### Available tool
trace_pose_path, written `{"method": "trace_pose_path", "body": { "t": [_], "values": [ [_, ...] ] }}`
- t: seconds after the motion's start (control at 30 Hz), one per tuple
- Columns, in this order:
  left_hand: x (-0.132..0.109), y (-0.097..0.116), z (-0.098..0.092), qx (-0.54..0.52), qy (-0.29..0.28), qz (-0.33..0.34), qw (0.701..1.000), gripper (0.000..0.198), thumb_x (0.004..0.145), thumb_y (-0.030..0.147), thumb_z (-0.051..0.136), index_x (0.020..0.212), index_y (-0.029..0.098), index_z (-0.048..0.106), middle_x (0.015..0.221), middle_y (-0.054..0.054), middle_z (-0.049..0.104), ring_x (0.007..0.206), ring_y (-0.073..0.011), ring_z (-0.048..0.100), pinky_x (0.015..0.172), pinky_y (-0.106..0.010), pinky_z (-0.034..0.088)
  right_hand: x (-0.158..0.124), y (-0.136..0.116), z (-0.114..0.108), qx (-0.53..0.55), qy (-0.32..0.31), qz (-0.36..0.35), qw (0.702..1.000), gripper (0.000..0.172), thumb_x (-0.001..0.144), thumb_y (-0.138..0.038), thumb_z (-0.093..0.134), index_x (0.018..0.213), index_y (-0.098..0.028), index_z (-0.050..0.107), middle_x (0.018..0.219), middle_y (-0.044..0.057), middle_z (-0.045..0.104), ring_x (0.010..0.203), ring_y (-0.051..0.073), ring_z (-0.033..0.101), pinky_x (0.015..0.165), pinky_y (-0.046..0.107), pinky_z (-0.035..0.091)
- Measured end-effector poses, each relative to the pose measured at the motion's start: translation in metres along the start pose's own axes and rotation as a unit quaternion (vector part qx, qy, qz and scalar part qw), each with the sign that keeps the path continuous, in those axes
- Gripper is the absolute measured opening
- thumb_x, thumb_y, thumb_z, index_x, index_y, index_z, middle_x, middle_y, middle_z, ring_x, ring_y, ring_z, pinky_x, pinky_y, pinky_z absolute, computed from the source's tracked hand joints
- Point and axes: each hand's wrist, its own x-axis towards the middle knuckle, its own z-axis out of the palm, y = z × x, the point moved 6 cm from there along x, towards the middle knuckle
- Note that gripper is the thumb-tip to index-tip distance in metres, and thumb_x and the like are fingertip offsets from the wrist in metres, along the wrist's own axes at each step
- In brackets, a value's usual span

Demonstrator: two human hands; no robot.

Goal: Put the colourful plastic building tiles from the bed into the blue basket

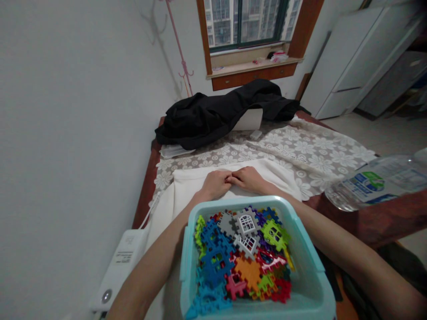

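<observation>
My left hand (216,183) and my right hand (249,178) rest side by side on a white cloth (187,180), beyond the far rim of a tub. The fingers of both are curled in and meet at the middle; no object shows in either. Between my forearms stands a light turquoise plastic tub (312,266). Inside lie loose interlocking toy pieces, among them an orange plate (248,272), grey window pieces (247,223), a lime green window piece (274,234), a blue piece (215,266) and red ones (268,260).
Black fabric (207,115) lies heaped at the table's far end, partly over a white box (248,120). A floral tablecloth (313,149) covers the table. A big clear bottle (376,182) lies at the right; a white power strip-like device (122,266) sits at the left by the wall.
</observation>
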Motion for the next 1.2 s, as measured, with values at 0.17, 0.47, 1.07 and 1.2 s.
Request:
{"method": "trace_pose_path", "body": {
  "t": [0.17, 0.47, 1.07, 1.2],
  "values": [
    [-0.002, -0.001, -0.001, -0.002, 0.003, -0.010, 1.000, 0.012, 0.083, 0.020, 0.057, 0.077, 0.023, 0.067, 0.080, -0.004, 0.074, 0.076, -0.0228, 0.064, 0.067, -0.032, 0.038, -0.001, 0.000, -0.003, 0.029, -0.001, -0.002, 1.000, 0.047, 0.104, -0.059, 0.052, 0.097, -0.022, 0.080, 0.087, 0.008, 0.080, 0.073, 0.020, 0.066, 0.067, 0.032, 0.030],
    [0.000, -0.002, 0.001, 0.007, 0.002, -0.024, 1.000, 0.013, 0.087, 0.025, 0.057, 0.077, 0.023, 0.066, 0.081, -0.006, 0.073, 0.076, -0.0245, 0.064, 0.067, -0.033, 0.038, -0.001, 0.000, 0.000, 0.047, 0.003, -0.025, 0.999, 0.041, 0.106, -0.053, 0.052, 0.103, -0.022, 0.080, 0.088, 0.008, 0.080, 0.073, 0.019, 0.065, 0.068, 0.032, 0.030],
    [-0.001, -0.005, 0.000, -0.019, 0.004, -0.035, 0.999, 0.018, 0.090, 0.029, 0.060, 0.073, 0.023, 0.059, 0.074, -0.001, 0.067, 0.070, -0.0207, 0.057, 0.062, -0.032, 0.027, -0.001, 0.002, 0.005, 0.043, 0.004, -0.056, 0.997, 0.041, 0.102, -0.056, 0.059, 0.101, -0.018, 0.075, 0.087, 0.009, 0.078, 0.072, 0.020, 0.065, 0.066, 0.031, 0.029],
    [0.000, -0.007, 0.000, -0.024, 0.010, -0.041, 0.999, 0.018, 0.089, 0.028, 0.062, 0.072, 0.023, 0.055, 0.073, -0.001, 0.066, 0.070, -0.0207, 0.056, 0.063, -0.031, 0.026, 0.000, 0.002, 0.007, 0.034, 0.001, -0.054, 0.998, 0.037, 0.104, -0.051, 0.058, 0.103, -0.017, 0.074, 0.087, 0.009, 0.078, 0.072, 0.020, 0.065, 0.066, 0.031, 0.029]
  ]
}}
